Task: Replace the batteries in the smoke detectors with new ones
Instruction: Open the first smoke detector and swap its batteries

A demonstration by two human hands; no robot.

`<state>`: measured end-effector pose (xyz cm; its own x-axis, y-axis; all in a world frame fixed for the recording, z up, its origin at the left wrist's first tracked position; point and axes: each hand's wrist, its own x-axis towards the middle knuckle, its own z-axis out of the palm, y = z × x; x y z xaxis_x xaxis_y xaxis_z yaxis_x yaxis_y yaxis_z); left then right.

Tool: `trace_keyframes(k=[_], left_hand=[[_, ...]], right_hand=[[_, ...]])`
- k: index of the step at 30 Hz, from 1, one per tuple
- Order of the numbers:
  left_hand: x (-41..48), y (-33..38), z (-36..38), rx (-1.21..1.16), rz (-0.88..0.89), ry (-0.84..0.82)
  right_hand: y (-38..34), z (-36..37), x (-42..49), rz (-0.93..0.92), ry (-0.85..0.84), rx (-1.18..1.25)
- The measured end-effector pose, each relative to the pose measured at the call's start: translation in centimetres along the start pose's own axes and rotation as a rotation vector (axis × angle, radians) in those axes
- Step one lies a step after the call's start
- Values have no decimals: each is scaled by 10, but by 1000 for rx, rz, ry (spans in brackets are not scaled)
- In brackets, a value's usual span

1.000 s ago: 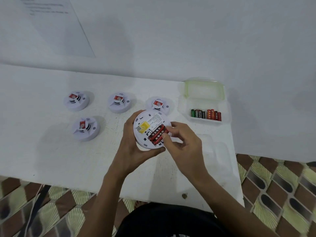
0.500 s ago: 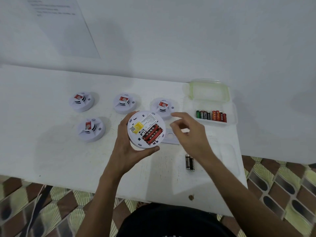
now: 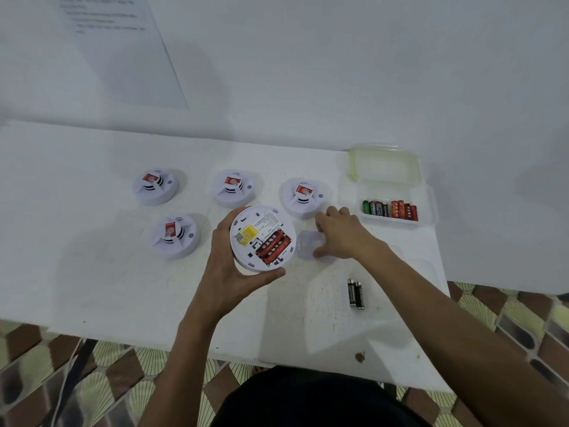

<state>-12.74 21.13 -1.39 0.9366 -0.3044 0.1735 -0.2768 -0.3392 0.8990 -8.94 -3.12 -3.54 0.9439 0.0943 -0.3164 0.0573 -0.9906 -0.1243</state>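
My left hand point(image 3: 228, 272) grips a white round smoke detector point(image 3: 261, 238), turned back-side up above the table. Its open compartment shows two red batteries point(image 3: 272, 246) beside a yellow label. The loose white battery cover point(image 3: 308, 243) lies on the table just right of the detector. My right hand point(image 3: 341, 235) is down on that cover, thumb at its near right edge and fingers curled over its far edge. Two black batteries point(image 3: 355, 293) lie side by side near my right forearm.
Several other smoke detectors sit face up on the white table point(image 3: 92, 272), such as one point(image 3: 303, 195) behind the cover and one point(image 3: 175, 235) to the left. A clear box point(image 3: 431, 208) of assorted batteries point(image 3: 389, 208) stands at the right, its green-rimmed lid point(image 3: 385, 163) behind it.
My right hand left the batteries in the detector, moved right and came down onto the cover on the table. The detector lowered and shifted left a little in my left hand.
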Motion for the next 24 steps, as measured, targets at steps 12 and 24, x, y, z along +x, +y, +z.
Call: trace_keyframes(k=[12,24], left_hand=[[2,-9,-9,13,33,-30],[4,-6,-11,-20,181,-75]], right_hand=[[-49,-43,-56,7,380,1081],[-109,-19,-67,-161,873,399]])
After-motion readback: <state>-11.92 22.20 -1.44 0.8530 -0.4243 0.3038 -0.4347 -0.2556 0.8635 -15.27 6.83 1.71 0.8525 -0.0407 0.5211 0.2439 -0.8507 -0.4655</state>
